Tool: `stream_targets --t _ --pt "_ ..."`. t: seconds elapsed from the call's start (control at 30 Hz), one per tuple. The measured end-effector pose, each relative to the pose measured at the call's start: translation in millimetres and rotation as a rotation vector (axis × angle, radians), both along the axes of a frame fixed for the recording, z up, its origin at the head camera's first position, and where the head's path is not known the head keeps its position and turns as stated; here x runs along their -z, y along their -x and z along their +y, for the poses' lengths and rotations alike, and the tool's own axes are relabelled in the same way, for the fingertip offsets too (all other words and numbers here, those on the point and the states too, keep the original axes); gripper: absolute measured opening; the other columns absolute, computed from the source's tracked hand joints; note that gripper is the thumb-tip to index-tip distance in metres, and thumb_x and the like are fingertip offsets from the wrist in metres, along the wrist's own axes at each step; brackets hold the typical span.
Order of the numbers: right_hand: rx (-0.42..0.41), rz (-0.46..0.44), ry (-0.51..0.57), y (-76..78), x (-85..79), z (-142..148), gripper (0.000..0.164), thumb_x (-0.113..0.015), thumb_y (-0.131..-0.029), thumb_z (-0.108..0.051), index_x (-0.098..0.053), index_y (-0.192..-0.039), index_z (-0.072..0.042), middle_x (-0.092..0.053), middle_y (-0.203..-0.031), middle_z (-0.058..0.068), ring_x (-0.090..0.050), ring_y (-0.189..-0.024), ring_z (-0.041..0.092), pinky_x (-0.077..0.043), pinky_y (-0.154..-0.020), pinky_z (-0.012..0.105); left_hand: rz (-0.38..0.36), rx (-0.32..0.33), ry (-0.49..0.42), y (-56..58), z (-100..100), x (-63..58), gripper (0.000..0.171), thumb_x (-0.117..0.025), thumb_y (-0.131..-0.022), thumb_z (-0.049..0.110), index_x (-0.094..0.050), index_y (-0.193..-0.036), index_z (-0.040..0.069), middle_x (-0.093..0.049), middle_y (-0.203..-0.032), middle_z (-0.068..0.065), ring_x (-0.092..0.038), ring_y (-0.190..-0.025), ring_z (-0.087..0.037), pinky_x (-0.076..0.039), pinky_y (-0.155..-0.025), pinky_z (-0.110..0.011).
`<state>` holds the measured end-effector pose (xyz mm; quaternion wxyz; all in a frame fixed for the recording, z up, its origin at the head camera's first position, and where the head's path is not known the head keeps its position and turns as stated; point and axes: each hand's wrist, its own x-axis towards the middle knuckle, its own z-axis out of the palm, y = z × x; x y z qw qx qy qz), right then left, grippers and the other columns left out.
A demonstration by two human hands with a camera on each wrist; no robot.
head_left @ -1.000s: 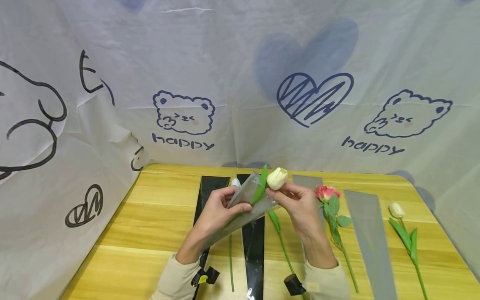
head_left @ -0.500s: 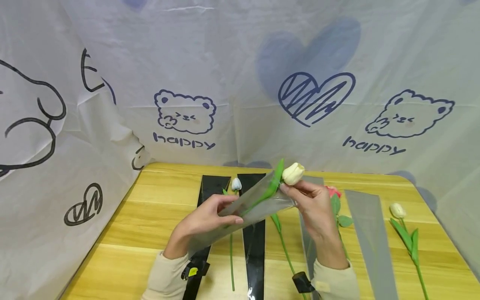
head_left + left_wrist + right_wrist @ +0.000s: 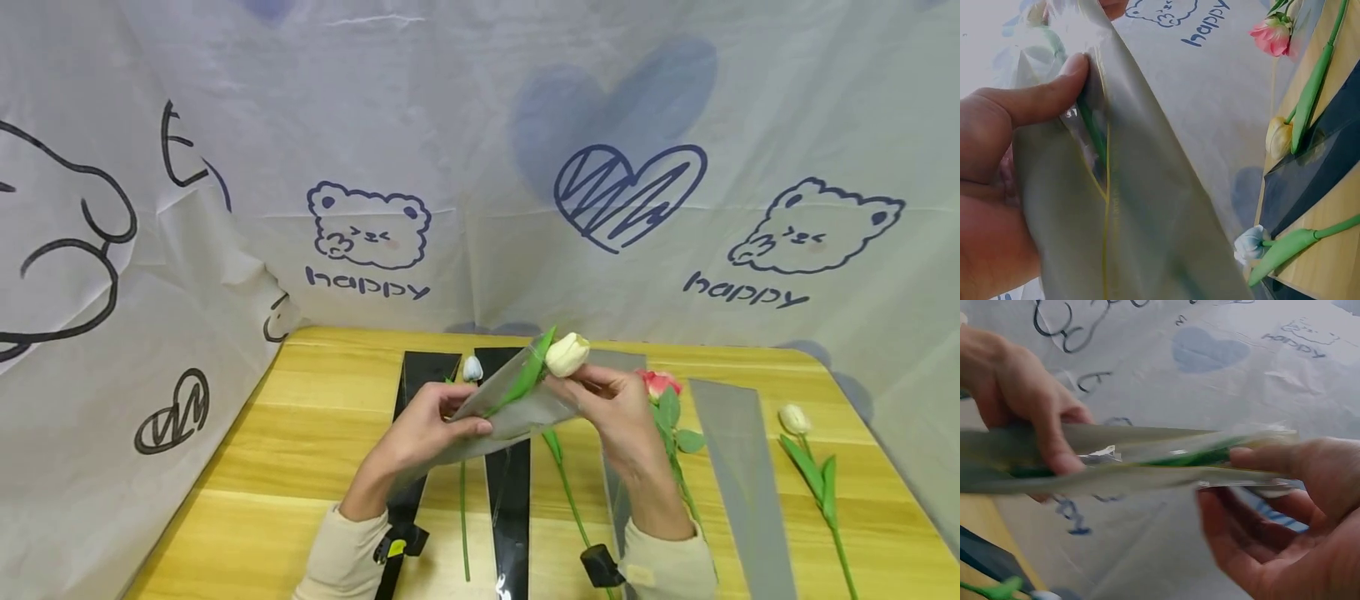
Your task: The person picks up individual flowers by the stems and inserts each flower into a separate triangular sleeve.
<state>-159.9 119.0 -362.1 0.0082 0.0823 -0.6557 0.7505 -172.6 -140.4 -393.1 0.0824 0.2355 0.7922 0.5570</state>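
In the head view, a cream tulip with green leaves lies slanted inside a grey translucent flower sleeve, its bloom beyond the sleeve's mouth. My left hand grips the sleeve lower down, thumb on the near face. At the upper end, just under the bloom, my right hand pinches the tulip at the sleeve's mouth. The left wrist view shows the sleeve's yellow-edged opening beside my thumb. A leaf shows through the plastic in the right wrist view.
Beneath the hands, black sleeves and a bluish-white tulip lie on the wooden table. Farther right are a pink rose, a grey sleeve and a white tulip. A printed cloth hangs behind.
The tulip and right hand swung right and up, then came partway back left and down. My left hand spread farther from the right, then moved slightly back toward it.
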Motion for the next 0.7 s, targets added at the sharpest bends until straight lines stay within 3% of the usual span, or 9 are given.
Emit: stream_targets --t 0.23,0.4,0.53,0.7 --pt "-0.052 0.141 -0.005 -2.3 -4.7 20 0.026 -0.065 -0.101 -0.003 -0.067 -0.121 0.012 -0.074 -0.117 0.009 -0.073 -0.101 0.024 -0.06 -0.082 0.039 -0.029 -0.101 -0.028 5.2 -6 4.5 0.023 -0.078 -0.091 0.008 -0.073 -0.113 0.002 -0.074 -0.088 -0.008 -0.066 -0.072 -0.015 -0.052 -0.065 -0.029" --pt "-0.074 0.136 -0.006 2.2 0.3 11 0.036 -0.066 -0.1 -0.002 -0.057 -0.133 0.008 -0.071 -0.118 0.011 -0.073 -0.101 0.025 -0.059 -0.083 0.039 -0.06 -0.103 -0.092 6.7 -7 4.2 0.028 -0.076 -0.094 0.009 -0.069 -0.119 -0.002 -0.073 -0.088 -0.01 -0.066 -0.074 -0.016 -0.053 -0.066 -0.029" --pt "-0.07 0.118 -0.065 3.4 6.2 -5 0.028 -0.069 -0.098 -0.002 -0.062 -0.123 0.009 -0.073 -0.107 0.013 -0.073 -0.094 0.022 -0.06 -0.079 0.039 -0.114 -0.08 -0.15 4.4 -6 2.1 0.034 -0.075 -0.095 0.012 -0.066 -0.123 -0.004 -0.073 -0.094 -0.012 -0.069 -0.081 -0.019 -0.056 -0.072 -0.032" --pt "0.057 0.18 -0.075 3.5 9.6 -20 0.015 -0.071 -0.096 -0.001 -0.068 -0.106 0.01 -0.072 -0.093 0.02 -0.073 -0.082 0.02 -0.061 -0.073 0.039 -0.146 -0.029 -0.168 1.7 -6 -1.8 0.042 -0.072 -0.098 0.017 -0.061 -0.134 -0.003 -0.074 -0.106 -0.016 -0.07 -0.089 -0.019 -0.056 -0.078 -0.033"
